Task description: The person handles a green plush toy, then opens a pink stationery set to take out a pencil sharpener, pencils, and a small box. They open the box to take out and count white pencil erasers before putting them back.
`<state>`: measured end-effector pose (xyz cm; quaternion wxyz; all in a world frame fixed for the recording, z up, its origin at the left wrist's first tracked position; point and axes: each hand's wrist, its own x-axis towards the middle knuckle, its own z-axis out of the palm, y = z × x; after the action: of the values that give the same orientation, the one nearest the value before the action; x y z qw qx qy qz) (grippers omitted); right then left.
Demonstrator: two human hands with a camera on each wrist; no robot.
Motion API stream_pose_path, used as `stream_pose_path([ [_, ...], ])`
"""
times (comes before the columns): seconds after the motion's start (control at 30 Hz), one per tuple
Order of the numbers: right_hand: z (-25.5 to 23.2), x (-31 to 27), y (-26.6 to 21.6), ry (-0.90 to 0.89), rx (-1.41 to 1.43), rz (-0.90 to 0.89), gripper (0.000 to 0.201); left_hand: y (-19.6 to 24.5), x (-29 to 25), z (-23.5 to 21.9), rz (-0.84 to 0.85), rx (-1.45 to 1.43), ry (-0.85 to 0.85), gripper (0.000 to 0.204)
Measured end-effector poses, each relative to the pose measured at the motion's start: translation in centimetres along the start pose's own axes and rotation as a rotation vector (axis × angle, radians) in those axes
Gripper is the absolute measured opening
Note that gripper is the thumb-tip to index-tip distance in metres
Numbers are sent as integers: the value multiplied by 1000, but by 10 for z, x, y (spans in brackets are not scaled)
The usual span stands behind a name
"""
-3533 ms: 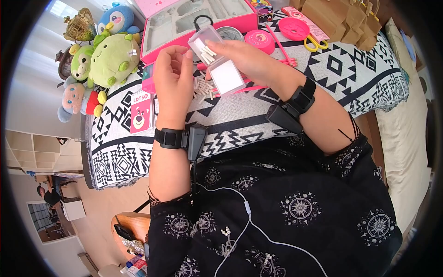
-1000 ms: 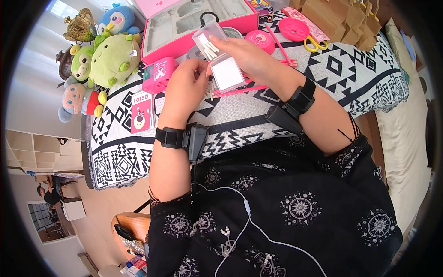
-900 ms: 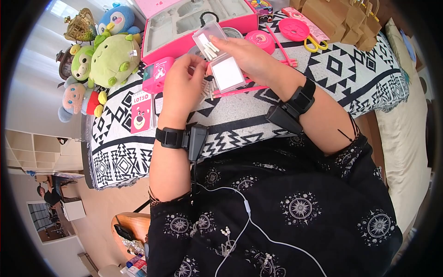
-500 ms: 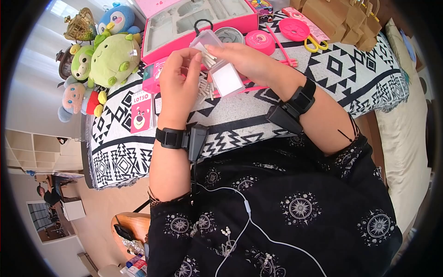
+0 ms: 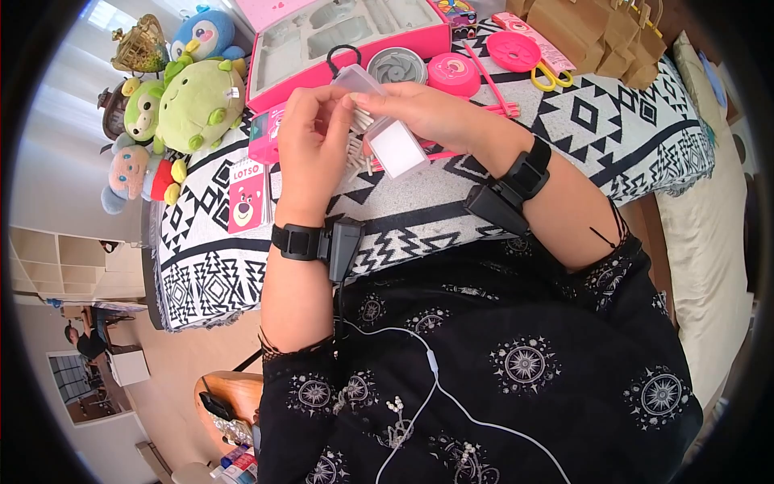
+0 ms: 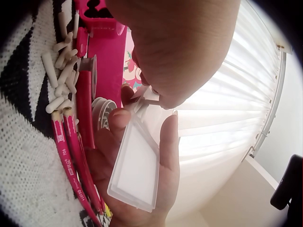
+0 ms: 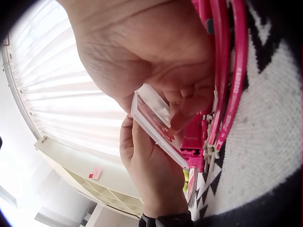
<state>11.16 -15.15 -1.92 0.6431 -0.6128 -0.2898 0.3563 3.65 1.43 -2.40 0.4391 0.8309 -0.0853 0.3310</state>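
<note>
My right hand (image 5: 431,113) grips a hinged clear case (image 5: 397,148), thumb near the hinge; its lower half has a white panel and its upper half holds several short white sticks (image 5: 362,118). At the upper half, my left hand (image 5: 310,141) has curled fingers, thumb close to the right thumb. The left wrist view shows the left hand (image 6: 184,52) pinching a short pale stick (image 6: 151,101) at the case (image 6: 136,170). Loose white sticks (image 5: 355,155) lie on the patterned cloth below. The right wrist view has the right hand (image 7: 147,52) partly covering the case (image 7: 154,132).
A pink box (image 5: 347,48) with a moulded tray stands behind the hands, with a grey disc (image 5: 397,66) and pink round case (image 5: 454,74) nearby. Pink sticks (image 5: 488,77), yellow scissors (image 5: 552,77) and paper bags (image 5: 592,36) are right; plush toys (image 5: 200,103) and a LOTSO booklet (image 5: 248,198) left.
My left hand has gone from the loose sticks up to the case's upper half. The right hand has shifted the case slightly down and left, exposing more of the grey disc.
</note>
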Motion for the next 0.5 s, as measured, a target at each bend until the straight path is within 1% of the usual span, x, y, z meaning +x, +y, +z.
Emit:
stream_pose_path([
  [0.07,1,-2,-1,-1,15,7,51,0,0,0,18,10,11,10],
  [0.23,1,-1,0,-16,17,11,50,2,1,0,-30,73,36,10],
  [0.4,3,-5,-6,-32,31,19,51,-2,1,0,-40,54,27,15],
  [0.5,1,-1,0,-21,17,23,51,-5,1,0,-48,34,22,18],
])
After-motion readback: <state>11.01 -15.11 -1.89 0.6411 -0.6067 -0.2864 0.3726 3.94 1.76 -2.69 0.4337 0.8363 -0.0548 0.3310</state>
